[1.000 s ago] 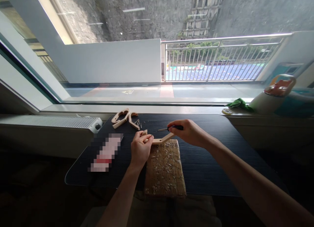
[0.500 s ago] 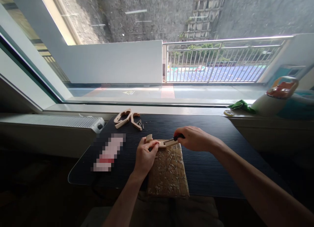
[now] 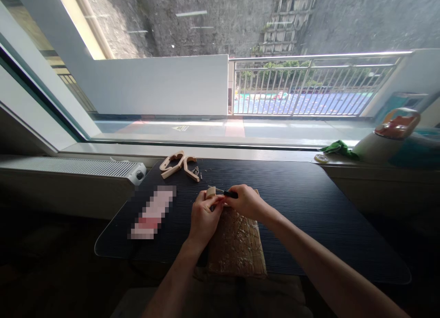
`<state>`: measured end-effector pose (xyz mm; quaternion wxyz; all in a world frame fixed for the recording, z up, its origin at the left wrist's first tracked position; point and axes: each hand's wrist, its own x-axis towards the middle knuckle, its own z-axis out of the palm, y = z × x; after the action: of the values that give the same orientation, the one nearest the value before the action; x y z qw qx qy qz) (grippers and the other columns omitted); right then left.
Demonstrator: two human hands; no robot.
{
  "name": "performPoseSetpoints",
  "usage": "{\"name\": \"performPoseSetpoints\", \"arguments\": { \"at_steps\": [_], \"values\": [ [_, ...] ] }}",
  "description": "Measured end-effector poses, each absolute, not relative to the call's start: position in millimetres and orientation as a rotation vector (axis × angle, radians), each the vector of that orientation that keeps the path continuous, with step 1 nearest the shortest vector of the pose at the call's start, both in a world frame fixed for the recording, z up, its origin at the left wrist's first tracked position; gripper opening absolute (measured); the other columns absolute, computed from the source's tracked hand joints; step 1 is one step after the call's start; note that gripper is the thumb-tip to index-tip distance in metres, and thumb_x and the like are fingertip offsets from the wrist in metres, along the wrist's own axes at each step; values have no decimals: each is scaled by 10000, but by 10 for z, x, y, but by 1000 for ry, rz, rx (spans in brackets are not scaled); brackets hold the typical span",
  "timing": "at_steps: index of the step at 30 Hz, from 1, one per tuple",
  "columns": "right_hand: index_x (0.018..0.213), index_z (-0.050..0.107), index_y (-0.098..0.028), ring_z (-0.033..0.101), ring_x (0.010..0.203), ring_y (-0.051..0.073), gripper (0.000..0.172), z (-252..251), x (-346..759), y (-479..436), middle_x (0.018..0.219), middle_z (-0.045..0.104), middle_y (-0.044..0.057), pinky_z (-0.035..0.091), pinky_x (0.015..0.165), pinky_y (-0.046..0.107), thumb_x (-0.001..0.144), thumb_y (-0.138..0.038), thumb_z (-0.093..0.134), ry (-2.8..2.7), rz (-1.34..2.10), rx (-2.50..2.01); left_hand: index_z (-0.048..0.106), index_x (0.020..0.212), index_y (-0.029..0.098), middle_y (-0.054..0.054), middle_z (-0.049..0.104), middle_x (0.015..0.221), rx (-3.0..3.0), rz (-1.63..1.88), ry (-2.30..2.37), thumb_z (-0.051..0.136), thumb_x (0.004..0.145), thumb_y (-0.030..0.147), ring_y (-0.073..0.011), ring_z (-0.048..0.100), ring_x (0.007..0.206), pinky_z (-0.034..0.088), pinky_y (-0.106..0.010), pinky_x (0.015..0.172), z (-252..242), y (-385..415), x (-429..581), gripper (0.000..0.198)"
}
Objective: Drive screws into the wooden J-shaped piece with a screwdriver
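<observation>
A pale curved wooden piece (image 3: 211, 192) lies across the far end of a worn brown tape-covered block (image 3: 237, 249). My left hand (image 3: 204, 222) is closed on this piece, thumb and fingers pinching near its middle. In my right hand (image 3: 248, 203) is a black-handled screwdriver (image 3: 230, 194), its thin shaft pointing left past the wood's raised end. The right fingertips meet the left ones over the piece and hide most of it. Whether a screw is between the fingers, I cannot tell.
Farther back on the dark table (image 3: 292, 185) lie other curved wooden pieces (image 3: 173, 164) and several small screws (image 3: 195, 172). A blurred-out pinkish item (image 3: 154, 212) is at the left. On the sill are a green cloth (image 3: 338, 148) and a round yellowish item (image 3: 321, 158).
My right hand has moved left along the wood, up to my left fingers. The screwdriver has swung away from the piece's hole and now points left. My left hand stays in place.
</observation>
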<state>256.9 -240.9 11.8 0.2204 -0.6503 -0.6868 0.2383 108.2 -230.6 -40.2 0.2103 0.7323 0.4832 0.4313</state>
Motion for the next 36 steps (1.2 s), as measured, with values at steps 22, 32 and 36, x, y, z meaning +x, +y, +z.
{"name": "performPoseSetpoints", "arguments": {
  "at_steps": [22,32,36],
  "values": [
    [695,581,-168,372,517,85,210,262,3251,-2652,568,429,-35,314,443,190,774,-343,497,-1591,815,-1823,701,933,181,-62,634,973,1746,1000,1322,577,772,289,-172,581,988,479,-279,891,-343,-1864,673,230],
    [726,597,-189,404,522,93,275,63,3288,-2703,575,458,-31,349,452,184,814,-418,473,-1626,889,-1893,710,852,237,-6,642,985,1496,982,1279,647,741,279,-145,609,912,502,-215,810,-306,-1838,547,135],
    [736,613,-192,436,524,100,285,-8,3374,-2703,584,488,-23,366,454,187,801,-439,486,-1612,840,-1921,710,843,233,-12,622,1012,1535,990,1238,641,749,253,-155,582,989,499,-196,819,-262,-1884,518,118]
  ]
}}
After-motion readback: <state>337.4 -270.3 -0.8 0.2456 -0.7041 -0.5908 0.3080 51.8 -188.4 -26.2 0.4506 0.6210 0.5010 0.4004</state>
